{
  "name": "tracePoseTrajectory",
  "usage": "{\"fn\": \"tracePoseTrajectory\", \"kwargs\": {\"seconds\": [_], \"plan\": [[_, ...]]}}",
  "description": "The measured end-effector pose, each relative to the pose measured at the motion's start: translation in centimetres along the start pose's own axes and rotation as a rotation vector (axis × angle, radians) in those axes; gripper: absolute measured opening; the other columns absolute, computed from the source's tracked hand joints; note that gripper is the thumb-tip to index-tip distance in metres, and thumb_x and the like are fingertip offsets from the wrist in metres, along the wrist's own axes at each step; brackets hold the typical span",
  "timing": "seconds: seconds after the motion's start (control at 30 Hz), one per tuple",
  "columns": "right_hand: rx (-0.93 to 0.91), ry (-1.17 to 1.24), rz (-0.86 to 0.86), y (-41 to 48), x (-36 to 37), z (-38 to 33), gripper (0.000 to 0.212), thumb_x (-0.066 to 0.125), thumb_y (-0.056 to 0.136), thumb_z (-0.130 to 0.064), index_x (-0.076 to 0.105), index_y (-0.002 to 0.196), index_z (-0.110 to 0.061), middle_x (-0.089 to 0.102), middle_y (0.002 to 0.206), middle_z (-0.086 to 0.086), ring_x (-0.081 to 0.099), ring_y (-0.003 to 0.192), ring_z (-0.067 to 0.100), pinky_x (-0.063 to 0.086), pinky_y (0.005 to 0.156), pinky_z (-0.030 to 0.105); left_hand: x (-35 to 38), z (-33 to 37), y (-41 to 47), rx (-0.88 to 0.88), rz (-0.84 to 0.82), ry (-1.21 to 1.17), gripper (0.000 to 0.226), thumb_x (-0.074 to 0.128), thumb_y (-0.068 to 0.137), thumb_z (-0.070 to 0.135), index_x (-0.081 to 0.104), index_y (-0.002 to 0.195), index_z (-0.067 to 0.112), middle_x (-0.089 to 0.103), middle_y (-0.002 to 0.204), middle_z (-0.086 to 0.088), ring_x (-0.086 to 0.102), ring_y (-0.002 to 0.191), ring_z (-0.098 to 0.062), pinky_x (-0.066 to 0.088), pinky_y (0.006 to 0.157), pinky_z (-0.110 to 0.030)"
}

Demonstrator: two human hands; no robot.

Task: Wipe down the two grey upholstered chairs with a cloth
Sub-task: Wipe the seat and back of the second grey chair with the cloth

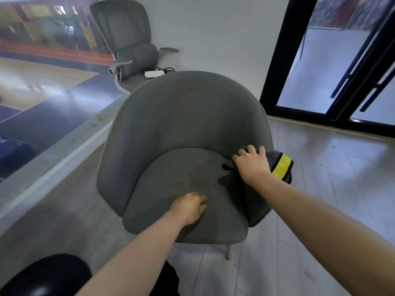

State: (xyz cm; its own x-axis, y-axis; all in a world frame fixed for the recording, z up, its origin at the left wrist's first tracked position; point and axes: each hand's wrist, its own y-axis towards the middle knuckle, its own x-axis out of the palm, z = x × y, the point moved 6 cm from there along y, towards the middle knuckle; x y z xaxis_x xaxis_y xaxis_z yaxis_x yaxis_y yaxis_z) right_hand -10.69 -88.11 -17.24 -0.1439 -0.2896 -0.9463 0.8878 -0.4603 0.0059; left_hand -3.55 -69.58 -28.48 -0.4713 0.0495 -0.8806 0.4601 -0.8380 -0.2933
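Low and to the left of the grey tub chair [181, 116], a glossy black rounded thing [44, 274] sits close to the person; I cannot tell what it is. Further left of the chair runs a pale ledge [53, 152] with glass above it. Behind the chair and a little to its left, against the white wall, stands a grey office chair [128, 39] with a white frame, and a white power strip [152, 73] with black cables lies on its seat. The tub chair itself faces the person, its curved back wrapping round a seat cushion marked by a faint stain near the middle. The left hand [190, 208] rests on the front part of that cushion, fingers loosely bent, holding nothing. One pale wooden leg [228, 252] shows under the chair's front right corner. On the chair's right arm, where cushion meets side, the right hand [253, 163] lies palm down with fingers spread, pressing on a dark grey cloth [285, 178]. The cloth drapes over that arm and hangs down its outer side, showing a yellow band edged in black, and a small black loop pokes out by the thumb. Right of the chair and behind it stands a black-framed glass door [271, 60], above pale plank flooring.
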Motion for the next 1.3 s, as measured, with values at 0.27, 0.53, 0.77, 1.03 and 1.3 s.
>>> {"fn": "tracePoseTrajectory", "kwargs": {"seconds": [0.27,0.53,0.77,1.03,1.3], "plan": [[0.244,0.107,-0.321,-1.8,6.9,-8.0,0.046,0.04,0.093,-0.029,0.045,0.137,-0.016,0.04,0.143,0.016,0.034,0.125,0.042,0.03,0.101,0.052,4.1,-4.4,-1.3,-0.026,-0.103,0.112,0.043,0.044,0.103,0.034,0.051,0.143,0.02,0.05,0.143,-0.01,0.05,0.127,-0.033,0.049,0.101,-0.043],[0.418,0.478,-0.241,-10.2,16.1,-11.0,0.081,0.012,0.096,-0.065,0.004,0.156,-0.01,-0.003,0.163,0.015,-0.001,0.149,0.032,0.008,0.119,0.045,6.6,-3.8,-2.2,0.018,0.035,0.298,0.041,0.039,0.104,0.043,0.051,0.138,0.024,0.04,0.145,-0.007,0.037,0.134,-0.03,0.042,0.105,-0.042],[0.18,0.596,0.033,-12.1,17.5,-11.0,0.055,0.018,0.102,-0.05,0.015,0.155,-0.036,0.006,0.164,-0.006,-0.01,0.15,0.01,-0.004,0.121,0.041,7.3,-4.1,-0.9,0.077,0.206,0.257,0.047,0.037,0.096,0.046,0.066,0.123,0.021,0.058,0.13,-0.009,0.053,0.123,-0.033,0.049,0.098,-0.048],[0.279,0.584,0.101,-9.0,19.4,-9.9,0.05,0.026,0.104,-0.039,0.025,0.153,-0.03,0.022,0.161,-0.004,0.009,0.15,0.015,0.004,0.121,0.038,8.9,-6.4,0.1,0.183,0.341,0.206,0.039,0.047,0.098,0.048,0.067,0.122,0.025,0.059,0.13,-0.011,0.055,0.121,-0.034,0.043,0.106,-0.051],[0.351,0.614,-0.054,3.7,19.7,-7.2,0.051,0.022,0.105,-0.033,0.02,0.155,-0.021,0.02,0.161,0.001,0.011,0.149,0.02,0.008,0.121,0.041,10.0,-7.3,-0.1,0.207,0.427,0.232,0.04,0.039,0.104,0.049,0.064,0.126,0.027,0.055,0.138,-0.009,0.051,0.129,-0.03,0.035,0.114,-0.048]]}}
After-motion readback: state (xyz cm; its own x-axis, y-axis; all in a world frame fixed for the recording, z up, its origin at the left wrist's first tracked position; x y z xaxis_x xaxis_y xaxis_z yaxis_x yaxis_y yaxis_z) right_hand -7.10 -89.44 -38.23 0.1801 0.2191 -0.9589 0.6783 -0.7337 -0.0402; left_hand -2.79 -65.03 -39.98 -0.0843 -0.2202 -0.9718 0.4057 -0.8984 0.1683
